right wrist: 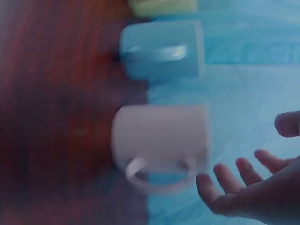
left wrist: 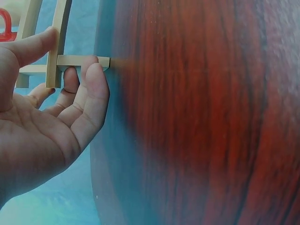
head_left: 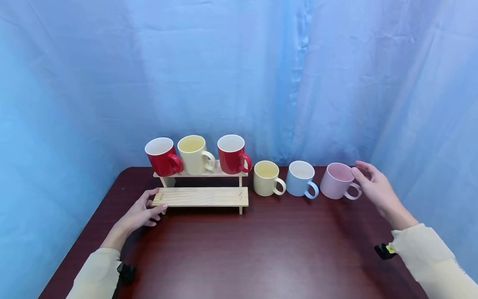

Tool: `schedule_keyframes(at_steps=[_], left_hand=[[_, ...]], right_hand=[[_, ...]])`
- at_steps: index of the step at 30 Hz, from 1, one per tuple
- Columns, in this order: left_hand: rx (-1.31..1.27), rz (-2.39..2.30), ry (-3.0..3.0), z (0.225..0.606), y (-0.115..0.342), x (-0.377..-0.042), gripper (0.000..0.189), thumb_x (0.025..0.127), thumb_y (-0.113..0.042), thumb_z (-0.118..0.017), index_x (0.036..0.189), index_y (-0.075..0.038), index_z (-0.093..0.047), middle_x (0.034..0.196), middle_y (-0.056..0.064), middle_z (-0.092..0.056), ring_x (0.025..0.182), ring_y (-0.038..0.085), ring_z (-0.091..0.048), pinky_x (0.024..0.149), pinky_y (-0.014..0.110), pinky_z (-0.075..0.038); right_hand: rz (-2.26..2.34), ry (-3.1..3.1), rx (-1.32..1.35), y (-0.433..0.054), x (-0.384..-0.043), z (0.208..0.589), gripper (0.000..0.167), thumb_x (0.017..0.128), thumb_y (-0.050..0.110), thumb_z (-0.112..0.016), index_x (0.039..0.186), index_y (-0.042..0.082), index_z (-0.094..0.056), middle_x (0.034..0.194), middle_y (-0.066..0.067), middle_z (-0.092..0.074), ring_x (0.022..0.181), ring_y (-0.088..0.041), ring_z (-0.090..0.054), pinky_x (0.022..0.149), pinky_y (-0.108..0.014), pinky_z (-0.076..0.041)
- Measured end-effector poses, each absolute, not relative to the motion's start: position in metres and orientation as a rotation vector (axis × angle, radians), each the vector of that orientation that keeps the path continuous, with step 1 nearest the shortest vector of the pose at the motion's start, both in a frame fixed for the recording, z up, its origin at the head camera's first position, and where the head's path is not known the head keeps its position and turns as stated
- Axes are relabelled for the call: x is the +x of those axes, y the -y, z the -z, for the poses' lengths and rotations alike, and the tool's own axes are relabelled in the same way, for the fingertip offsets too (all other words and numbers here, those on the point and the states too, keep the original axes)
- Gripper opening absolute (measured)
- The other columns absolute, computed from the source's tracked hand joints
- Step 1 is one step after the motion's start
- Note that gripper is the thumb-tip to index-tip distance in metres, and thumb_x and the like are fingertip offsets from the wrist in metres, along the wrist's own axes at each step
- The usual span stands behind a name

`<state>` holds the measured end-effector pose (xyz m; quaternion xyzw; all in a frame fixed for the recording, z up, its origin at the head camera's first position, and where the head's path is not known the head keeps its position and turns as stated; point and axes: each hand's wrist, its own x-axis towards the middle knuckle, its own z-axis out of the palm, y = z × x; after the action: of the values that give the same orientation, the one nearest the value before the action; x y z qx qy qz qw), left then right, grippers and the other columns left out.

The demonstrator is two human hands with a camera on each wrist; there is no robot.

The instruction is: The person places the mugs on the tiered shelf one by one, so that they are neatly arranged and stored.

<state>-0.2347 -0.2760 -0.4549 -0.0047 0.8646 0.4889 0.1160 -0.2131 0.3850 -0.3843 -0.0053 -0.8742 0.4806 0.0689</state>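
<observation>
Head view, centre left: left hand (head_left: 141,212) grips one rack (head_left: 201,197) bearing two red mugs (head_left: 160,164), one yellow mug (head_left: 194,161); centre right: another yellow (head_left: 265,183), one blue (head_left: 297,185), one pink (head_left: 331,185); right hand (head_left: 378,190) loosely spread, free.

In the head view, the marks (head_left: 161,196) on the shelf (head_left: 205,197) are too small to read. The left hand (head_left: 139,212) hides part of its left end, and the upper mugs (head_left: 194,160) cover much of its top board. Right of the shelf, the blue mug (head_left: 300,180) and pink mug (head_left: 336,182) blur in the right wrist view, whose edges crop the nearer yellow mug (head_left: 264,185) and the right hand (head_left: 378,191). Whether this hand touches the pink mug cannot be told.
</observation>
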Motion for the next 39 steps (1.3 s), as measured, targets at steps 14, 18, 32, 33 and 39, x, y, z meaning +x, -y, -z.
schedule_keyframes(at_steps=[14, 18, 32, 33, 39], left_hand=[[-0.020, -1.475, -2.496, 0.464, 0.255, -0.254, 0.084, 0.097, -0.034, -0.070, 0.158, -0.008, -0.019, 0.114, 0.022, -0.052, 0.081, 0.026, -0.065, 0.068, 0.039, -0.060], [-0.012, -1.464, -2.505, 0.462, 0.258, -0.250, 0.086, 0.097, -0.036, -0.070, 0.159, -0.007, -0.018, 0.115, 0.023, -0.052, 0.082, 0.026, -0.065, 0.068, 0.040, -0.060], [-0.035, -1.415, -2.530, 0.453, 0.276, -0.234, 0.090, 0.095, -0.038, -0.072, 0.159, -0.006, -0.018, 0.115, 0.022, -0.053, 0.083, 0.026, -0.065, 0.070, 0.040, -0.060], [-0.037, -1.415, -2.528, 0.453, 0.275, -0.235, 0.090, 0.095, -0.038, -0.072, 0.159, -0.006, -0.018, 0.115, 0.022, -0.053, 0.083, 0.026, -0.065, 0.070, 0.040, -0.060], [-0.049, -1.411, -2.534, 0.453, 0.274, -0.235, 0.091, 0.094, -0.040, -0.072, 0.159, -0.007, -0.017, 0.116, 0.022, -0.053, 0.085, 0.027, -0.065, 0.070, 0.040, -0.060]], right_hand=[[-1.698, 2.811, -0.130, -0.440, -0.217, 0.444, 0.077, 0.108, 0.051, -0.033, 0.148, -0.014, -0.028, 0.130, -0.015, -0.059, 0.100, 0.004, -0.063, 0.088, -0.031, -0.056], [-1.824, 2.773, -0.167, -0.444, -0.223, 0.449, 0.084, 0.106, 0.057, -0.034, 0.153, -0.012, -0.025, 0.139, -0.017, -0.057, 0.102, 0.002, -0.065, 0.089, -0.029, -0.056], [-2.174, 2.586, -0.102, -0.435, -0.222, 0.451, 0.040, 0.107, 0.041, -0.047, 0.109, 0.003, -0.058, 0.109, 0.011, -0.069, 0.102, -0.005, -0.069, 0.088, -0.032, -0.057], [-2.182, 2.577, -0.110, -0.436, -0.222, 0.450, 0.039, 0.107, 0.041, -0.048, 0.111, 0.003, -0.059, 0.108, 0.011, -0.069, 0.102, -0.006, -0.069, 0.087, -0.032, -0.057], [-2.205, 2.581, -0.137, -0.439, -0.225, 0.446, 0.039, 0.106, 0.043, -0.050, 0.123, 0.009, -0.058, 0.109, 0.007, -0.068, 0.103, -0.008, -0.069, 0.089, -0.031, -0.057]])
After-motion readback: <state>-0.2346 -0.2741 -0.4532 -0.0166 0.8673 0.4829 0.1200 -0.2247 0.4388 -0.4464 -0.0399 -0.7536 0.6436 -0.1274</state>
